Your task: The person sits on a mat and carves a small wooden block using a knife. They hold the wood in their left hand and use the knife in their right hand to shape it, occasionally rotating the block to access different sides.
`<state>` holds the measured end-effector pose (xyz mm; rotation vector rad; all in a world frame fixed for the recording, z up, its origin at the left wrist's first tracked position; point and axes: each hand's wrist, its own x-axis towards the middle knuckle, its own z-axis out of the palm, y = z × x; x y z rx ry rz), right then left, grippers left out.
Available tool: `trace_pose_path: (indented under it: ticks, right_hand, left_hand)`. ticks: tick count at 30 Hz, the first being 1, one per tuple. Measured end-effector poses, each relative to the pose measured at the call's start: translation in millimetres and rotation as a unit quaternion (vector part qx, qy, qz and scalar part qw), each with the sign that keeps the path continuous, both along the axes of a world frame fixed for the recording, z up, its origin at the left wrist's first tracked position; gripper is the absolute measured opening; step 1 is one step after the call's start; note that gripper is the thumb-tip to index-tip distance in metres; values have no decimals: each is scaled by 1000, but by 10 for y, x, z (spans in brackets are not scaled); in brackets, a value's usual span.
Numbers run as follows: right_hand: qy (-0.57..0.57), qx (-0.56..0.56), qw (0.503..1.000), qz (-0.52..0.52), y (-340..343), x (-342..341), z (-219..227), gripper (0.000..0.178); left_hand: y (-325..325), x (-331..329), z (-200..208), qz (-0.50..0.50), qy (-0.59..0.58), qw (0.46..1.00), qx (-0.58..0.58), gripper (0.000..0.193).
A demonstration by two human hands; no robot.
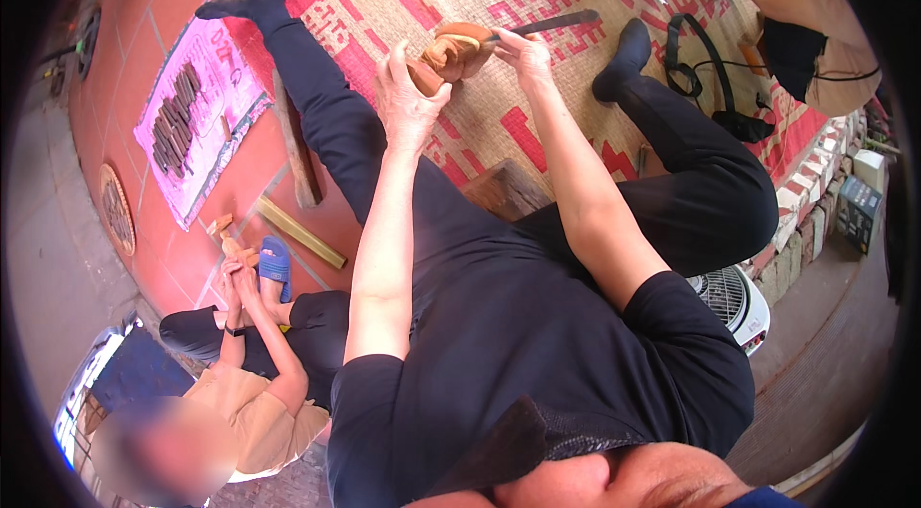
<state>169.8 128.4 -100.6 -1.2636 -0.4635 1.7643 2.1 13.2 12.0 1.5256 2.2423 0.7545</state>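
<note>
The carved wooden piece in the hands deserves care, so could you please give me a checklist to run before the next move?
1. Left hand grips the carved wooden piece: ok.
2. Right hand holds the dark tool: ok.
3. Piece resting on the wooden block: not ok, held away from it.
4. Tool's near end clear of the left hand: cannot tell, too small.
5. Lower-left co-worker's hands away from the piece: ok.

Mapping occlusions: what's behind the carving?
Around the carving, the red-and-beige mat shows. The patch of mat directly behind the carving and the left hand is covered, so anything there can't be seen.
</note>
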Motion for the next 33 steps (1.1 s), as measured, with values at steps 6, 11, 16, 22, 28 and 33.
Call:
trace_pose_path:
  ticks: [6,11,16,22,28,33]
  right_hand:
    - [-80,56,995,18,-26,-174,6,18]
    - [7,-33,999,-24,33,-33,-102,12]
    - [-69,47,995,47,-22,-211,65,15]
    - [0,-37,999,-13,26,-88,4,21]
    - [-44,23,997,54,-10,-145,-39,22]
    - [41,-54,998,-5,0,-45,-50,14]
  left_hand:
    - [58,69,60,17,7,1000,-23,89]
    - [51,67,43,6,24,1000,-19,90]
    - [33,67,43,13,12,1000,-13,90]
    - [-60,30,-21,-10,6,1000,16,87]
    - [-51,9,-46,11,-13,999,28,87]
    - [-75,17,-26,5,-9,1000,13,86]
